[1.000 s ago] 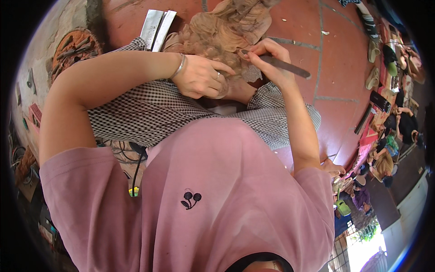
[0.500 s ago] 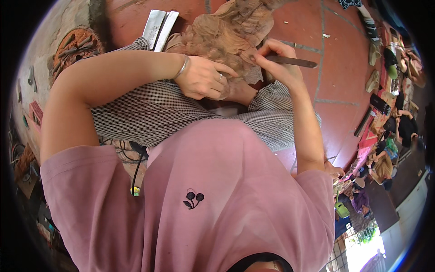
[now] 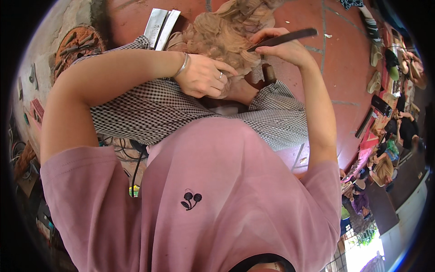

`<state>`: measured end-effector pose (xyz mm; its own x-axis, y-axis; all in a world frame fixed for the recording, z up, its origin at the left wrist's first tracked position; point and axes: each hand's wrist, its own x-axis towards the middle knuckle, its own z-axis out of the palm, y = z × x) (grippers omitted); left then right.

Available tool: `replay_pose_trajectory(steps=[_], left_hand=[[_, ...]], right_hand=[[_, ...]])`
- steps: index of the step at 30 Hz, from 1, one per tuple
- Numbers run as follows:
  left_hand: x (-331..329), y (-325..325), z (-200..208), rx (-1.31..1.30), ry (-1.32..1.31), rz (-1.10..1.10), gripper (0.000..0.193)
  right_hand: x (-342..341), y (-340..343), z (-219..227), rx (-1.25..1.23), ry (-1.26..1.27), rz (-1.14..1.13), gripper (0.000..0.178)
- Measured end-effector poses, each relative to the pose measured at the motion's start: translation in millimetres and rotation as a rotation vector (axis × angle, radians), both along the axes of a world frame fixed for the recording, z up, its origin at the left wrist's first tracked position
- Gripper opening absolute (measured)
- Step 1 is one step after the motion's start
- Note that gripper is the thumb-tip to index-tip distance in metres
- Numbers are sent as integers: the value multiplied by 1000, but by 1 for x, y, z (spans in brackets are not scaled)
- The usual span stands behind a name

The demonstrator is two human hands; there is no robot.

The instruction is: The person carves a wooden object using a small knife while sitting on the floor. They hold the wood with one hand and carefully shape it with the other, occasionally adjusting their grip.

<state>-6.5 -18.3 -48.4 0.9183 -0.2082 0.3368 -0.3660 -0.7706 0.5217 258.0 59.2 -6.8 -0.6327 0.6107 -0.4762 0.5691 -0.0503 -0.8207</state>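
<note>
A brown carved wooden piece (image 3: 219, 34) with deep, swirling relief lies before my lap. My left hand (image 3: 202, 76), wearing a ring and a bracelet, rests on its near edge. The index finger stretches onto the wood, the other fingers bend, and the thumb is hidden. At the carving's right side, my right hand (image 3: 290, 49) is closed around a narrow, flat, dark tool (image 3: 287, 38). One end of the tool meets the carved surface, while the other sticks out up to the right. Its exact kind is unclear.
Two whitish curved strips (image 3: 161, 28) lie left of the carving. A round reddish tray (image 3: 79, 45) with several tools stands at far left. Red floor tiles (image 3: 342, 68) extend to the right, with sandals (image 3: 375, 68) farther off. Several people sit along the right edge.
My right hand has moved up and slightly right, tilting the tool so its outer end points higher. A brown cylindrical piece now shows below that hand. My left hand has barely moved.
</note>
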Motion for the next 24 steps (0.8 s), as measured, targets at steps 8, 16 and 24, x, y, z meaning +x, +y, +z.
replay_pose_trajectory(steps=[8, 16, 24], left_hand=[[0, -1, -4, 8, -23, 9, 21], [1, 2, 5, 45, 45, -44, 29], [1, 1, 2, 61, 36, -50, 30]], right_hand=[[-21, 52, -6, -52, 77, 485, 15], [-43, 63, -11, -29, -39, 636, 19], [-26, 57, -18, -35, 101, 528, 19]])
